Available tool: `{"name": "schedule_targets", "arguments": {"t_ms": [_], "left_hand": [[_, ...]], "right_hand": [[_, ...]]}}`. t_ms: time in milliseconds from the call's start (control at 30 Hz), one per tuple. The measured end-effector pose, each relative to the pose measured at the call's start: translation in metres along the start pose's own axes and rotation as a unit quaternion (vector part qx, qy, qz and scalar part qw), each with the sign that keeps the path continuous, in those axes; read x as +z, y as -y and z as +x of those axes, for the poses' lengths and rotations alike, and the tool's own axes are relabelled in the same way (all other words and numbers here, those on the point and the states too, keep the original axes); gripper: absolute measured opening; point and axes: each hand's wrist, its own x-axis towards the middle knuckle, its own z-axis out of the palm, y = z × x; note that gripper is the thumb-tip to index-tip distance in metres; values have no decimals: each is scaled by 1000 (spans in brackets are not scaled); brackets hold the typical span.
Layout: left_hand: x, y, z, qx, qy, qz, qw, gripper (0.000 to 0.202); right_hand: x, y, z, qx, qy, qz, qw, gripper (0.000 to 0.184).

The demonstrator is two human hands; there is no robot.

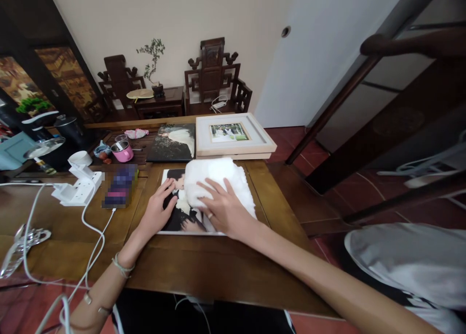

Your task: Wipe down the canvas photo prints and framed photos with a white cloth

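A photo print or panel [187, 215] showing figures in black and white clothes lies on the wooden table in front of me. My left hand [158, 205] rests on its left edge, open, with the fingers apart. On the right part of the picture lies a thick, fluffy white cloth [207, 171], folded over and covering much of it. My right hand [225, 208] is on the cloth's near side, its parted fingers curved over it and holding it against the picture. A ring shows on one finger.
Behind lie a dark picture panel [173, 142] and a pale framed photo [233, 132] on a stack. To the left are a power strip [80, 191] with white cables, a blurred-out phone-like object [120, 186], a pink cup [123, 152] and a crumpled clear wrapper [24, 246].
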Motion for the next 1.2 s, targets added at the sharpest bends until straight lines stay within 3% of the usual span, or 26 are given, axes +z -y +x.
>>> {"name": "schedule_targets", "arguments": {"t_ms": [167, 267, 400, 567, 667, 733, 833, 900, 1067, 1200], "left_hand": [[1, 1, 1, 2, 6, 10, 1000, 45], [1, 1, 1, 5, 13, 12, 1000, 45], [1, 1, -1, 2, 13, 3, 1000, 46], [3, 2, -1, -10, 8, -20, 1000, 44], [1, -3, -1, -22, -9, -44, 999, 44], [-2, -7, -2, -25, -54, -65, 996, 43], [-6, -13, -4, -27, -118, -100, 988, 43], [-7, -15, -5, -30, -124, -116, 985, 44], [-7, -15, -6, -16, -100, -119, 988, 46], [-3, -12, -4, -9, -54, -62, 997, 43]], "right_hand": [[-1, 37, -58, -60, 13, 53, 997, 26], [-6, 48, -77, -85, 21, 66, 994, 22], [-12, 36, -62, -81, 45, 66, 994, 25], [-8, 6, -9, -34, 20, 5, 999, 35], [-1, 5, 16, 10, -1, -25, 1000, 32], [4, 14, 23, 9, 0, -32, 999, 31], [7, 33, 17, -58, 28, -19, 998, 29], [7, 43, 3, -109, 63, 4, 992, 28], [-3, 46, -40, -179, 77, 70, 978, 23], [-13, 30, -56, -150, 67, 80, 983, 24]]}}
